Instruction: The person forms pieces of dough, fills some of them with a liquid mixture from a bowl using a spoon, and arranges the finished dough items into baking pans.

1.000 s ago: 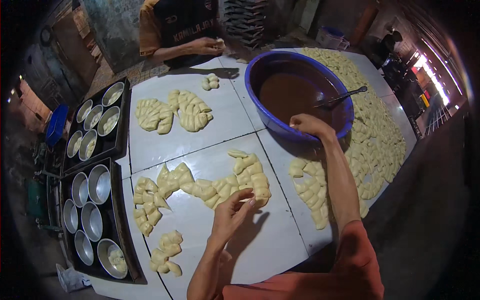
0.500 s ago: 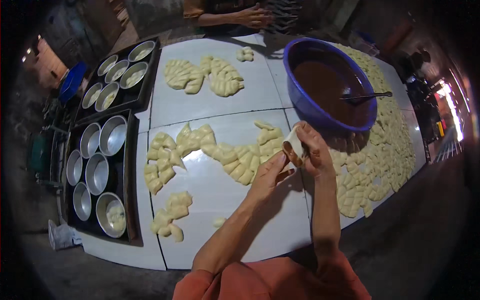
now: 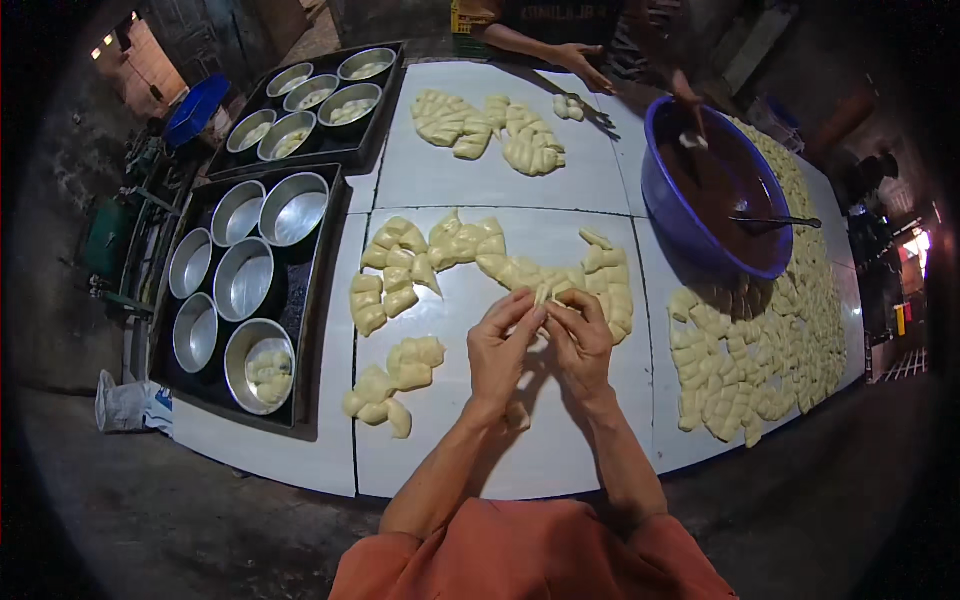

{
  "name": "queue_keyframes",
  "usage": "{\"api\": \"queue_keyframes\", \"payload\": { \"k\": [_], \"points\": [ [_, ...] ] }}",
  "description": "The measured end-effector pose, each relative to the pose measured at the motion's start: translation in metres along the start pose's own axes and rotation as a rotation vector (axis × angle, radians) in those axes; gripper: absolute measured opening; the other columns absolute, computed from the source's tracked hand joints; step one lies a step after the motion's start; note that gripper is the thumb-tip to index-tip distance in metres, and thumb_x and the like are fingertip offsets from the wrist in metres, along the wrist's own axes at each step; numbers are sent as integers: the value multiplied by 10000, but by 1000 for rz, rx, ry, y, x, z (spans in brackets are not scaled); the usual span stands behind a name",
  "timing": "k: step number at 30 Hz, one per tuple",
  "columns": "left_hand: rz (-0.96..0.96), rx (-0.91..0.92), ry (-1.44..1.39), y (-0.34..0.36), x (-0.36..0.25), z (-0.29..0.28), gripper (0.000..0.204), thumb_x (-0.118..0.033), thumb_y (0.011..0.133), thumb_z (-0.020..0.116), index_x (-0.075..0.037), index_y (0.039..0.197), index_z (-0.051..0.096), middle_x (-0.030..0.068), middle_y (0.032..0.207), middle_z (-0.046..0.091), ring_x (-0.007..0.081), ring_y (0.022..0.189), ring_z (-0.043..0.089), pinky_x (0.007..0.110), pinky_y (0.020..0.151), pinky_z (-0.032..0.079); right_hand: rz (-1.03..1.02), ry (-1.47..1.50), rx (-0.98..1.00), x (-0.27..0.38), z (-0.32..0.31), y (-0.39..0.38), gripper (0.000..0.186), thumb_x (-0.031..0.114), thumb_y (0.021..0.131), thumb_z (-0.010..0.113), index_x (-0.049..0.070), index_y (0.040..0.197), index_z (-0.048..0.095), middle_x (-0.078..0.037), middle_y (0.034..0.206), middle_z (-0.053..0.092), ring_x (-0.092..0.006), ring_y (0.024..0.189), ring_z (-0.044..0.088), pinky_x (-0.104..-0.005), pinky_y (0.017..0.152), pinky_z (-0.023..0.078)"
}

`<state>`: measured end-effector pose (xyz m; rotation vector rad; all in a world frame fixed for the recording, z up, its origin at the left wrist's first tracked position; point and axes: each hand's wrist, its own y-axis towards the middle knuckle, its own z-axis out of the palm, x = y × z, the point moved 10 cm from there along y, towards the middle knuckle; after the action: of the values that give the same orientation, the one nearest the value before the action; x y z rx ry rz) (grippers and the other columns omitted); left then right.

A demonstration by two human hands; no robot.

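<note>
My left hand (image 3: 502, 345) and my right hand (image 3: 582, 345) meet over the white tabletop, fingertips pinching a small piece of pale dough (image 3: 541, 296). Most of that piece is hidden behind my fingers. Shaped dough pieces (image 3: 520, 270) lie in a curved band just beyond my hands. A smaller dough cluster (image 3: 385, 385) rests to the left of my left forearm. Between my wrists, one more dough piece (image 3: 517, 417) shows on the table.
Black trays (image 3: 318, 330) at left hold round metal tins (image 3: 244, 280), some with dough inside. A blue-purple basin (image 3: 655, 190) of brown filling, with a spoon (image 3: 790, 221), stands at right beside many dough pieces (image 3: 740, 375). Across the table, another person's hand (image 3: 688, 95) reaches over the basin.
My hands have moved left, away from the basin, and pinch the dough together; its brown filling no longer shows. The view has shifted. The other person's hand has come over the basin.
</note>
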<state>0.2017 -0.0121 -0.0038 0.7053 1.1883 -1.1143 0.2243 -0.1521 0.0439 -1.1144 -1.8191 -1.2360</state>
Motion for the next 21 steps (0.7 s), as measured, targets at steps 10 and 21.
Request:
{"api": "queue_keyframes", "payload": {
  "k": [10,21],
  "points": [
    [-351,214,-65,8,-10,-24,362,-322,894,741,-53,1128,677,36,970,695,117,853,654,237,679,544,95,276,267,10,32,-7,302,103,938,644,12,1225,640,-88,1106,606,-177,999,581,-286,861,461],
    [-195,269,-131,-16,-16,-38,205,-97,921,670,-1,1101,652,82,1008,684,135,882,666,286,664,611,100,529,38,21,42,-7,147,81,870,738,23,955,632,-72,1118,560,-159,970,585,-320,873,470]
  ]
}}
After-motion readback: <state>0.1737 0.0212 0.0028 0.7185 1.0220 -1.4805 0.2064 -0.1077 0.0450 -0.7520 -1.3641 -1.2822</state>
